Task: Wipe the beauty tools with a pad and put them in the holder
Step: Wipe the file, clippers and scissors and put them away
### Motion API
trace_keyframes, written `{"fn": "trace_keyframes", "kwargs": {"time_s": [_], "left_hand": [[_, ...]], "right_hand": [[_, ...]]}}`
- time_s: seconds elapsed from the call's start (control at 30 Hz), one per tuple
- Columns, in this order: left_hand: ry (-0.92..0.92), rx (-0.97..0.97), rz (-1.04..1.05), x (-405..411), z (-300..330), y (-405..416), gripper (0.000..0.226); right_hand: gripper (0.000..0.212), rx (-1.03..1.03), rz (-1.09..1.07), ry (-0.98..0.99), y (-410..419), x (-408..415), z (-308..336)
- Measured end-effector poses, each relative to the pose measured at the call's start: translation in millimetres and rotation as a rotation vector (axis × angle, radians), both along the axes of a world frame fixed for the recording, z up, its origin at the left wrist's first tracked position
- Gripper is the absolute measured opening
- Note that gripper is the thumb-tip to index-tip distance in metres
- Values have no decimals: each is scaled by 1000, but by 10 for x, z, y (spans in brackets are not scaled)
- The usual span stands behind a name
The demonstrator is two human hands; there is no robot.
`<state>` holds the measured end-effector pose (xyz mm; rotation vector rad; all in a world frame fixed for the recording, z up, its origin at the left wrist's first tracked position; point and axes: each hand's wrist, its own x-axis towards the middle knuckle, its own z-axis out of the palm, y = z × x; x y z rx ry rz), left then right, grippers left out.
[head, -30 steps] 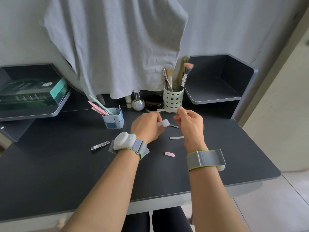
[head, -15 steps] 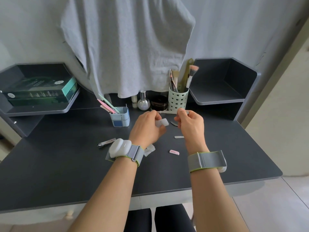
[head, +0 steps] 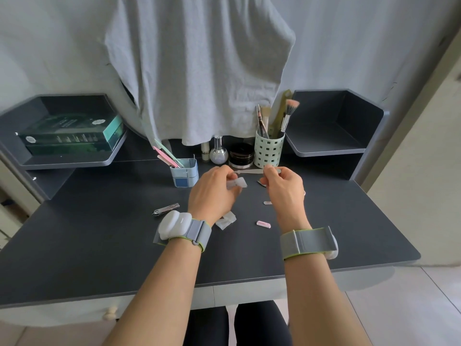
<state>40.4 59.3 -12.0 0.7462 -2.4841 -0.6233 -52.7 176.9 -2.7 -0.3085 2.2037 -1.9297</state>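
Right hand (head: 284,186) is pinching a slim metal tool (head: 249,171) by its right end; left hand (head: 214,189) is holding the folded pad (head: 238,183) just below its free tip. Tool's long axis is running 9-to-3 between the hands. Blue holder (head: 185,173) is standing at 9 o'clock of the left hand, the nearer one

Bare forearms. Grey wristbands (head: 303,242) edged lime-green on both; white rounded module (head: 173,224) on left band. Dark trousers (head: 259,325), bottom centre.

Dark desk (head: 99,258) — nail clipper (head: 166,209), blue holder (head: 185,173), perforated cup (head: 269,152).
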Motion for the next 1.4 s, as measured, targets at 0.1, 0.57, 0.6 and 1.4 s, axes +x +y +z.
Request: {"fn": "trace_keyframes", "kwargs": {"time_s": [0.1, 0.57, 0.6, 1.4], "left_hand": [[-8, -45, 30, 41, 13, 2, 21], [-28, -188, 81, 80, 36, -12, 13], [-32, -191, 81, 83, 39, -14, 12], [68, -28, -47, 70, 45, -1, 15]], "right_hand": [[23, 22, 14, 20, 0, 12, -2], [18, 181, 59, 237, -89, 25, -110], [18, 185, 46, 249, -84, 22, -114], [25, 233, -38, 241, 84, -170, -107]]}}
